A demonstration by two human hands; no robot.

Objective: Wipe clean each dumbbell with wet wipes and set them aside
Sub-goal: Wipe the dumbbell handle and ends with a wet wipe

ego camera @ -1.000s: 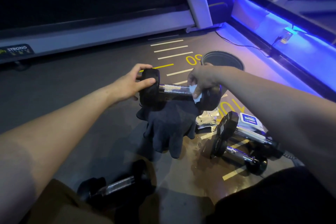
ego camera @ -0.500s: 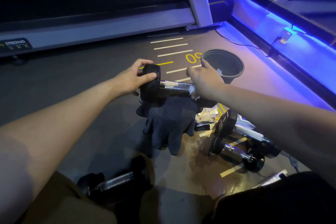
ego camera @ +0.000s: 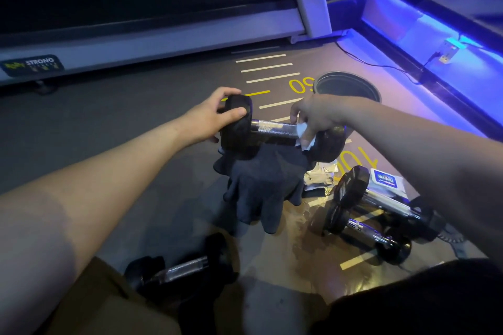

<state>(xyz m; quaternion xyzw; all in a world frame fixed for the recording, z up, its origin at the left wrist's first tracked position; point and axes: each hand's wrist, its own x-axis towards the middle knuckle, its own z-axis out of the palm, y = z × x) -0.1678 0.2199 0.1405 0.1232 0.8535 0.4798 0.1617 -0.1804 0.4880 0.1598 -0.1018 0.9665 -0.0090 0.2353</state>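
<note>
head view: the left hand [ego camera: 211, 119] is gripping the left head of the raised dumbbell [ego camera: 275, 129], thumb on its face and fingers [ego camera: 227, 92] curled over the top, holding it off the floor above a dark cloth [ego camera: 265, 185]. the right hand [ego camera: 317, 117] is pinching a white wet wipe [ego camera: 304, 134] against the chrome handle where it meets the right head.

the dumbbell is being held mostly from 1 end, so a wet, slick head could be slipping out of that grip and dropping onto the 2 dumbbells [ego camera: 375, 215] lying on the floor at the right, or onto the wipe pack [ego camera: 386, 179] just behind them. the small wipe could also be bunching and missing the knurling. another dumbbell [ego camera: 179, 272] is lying near the person's legs, where a fall could be striking.
</note>
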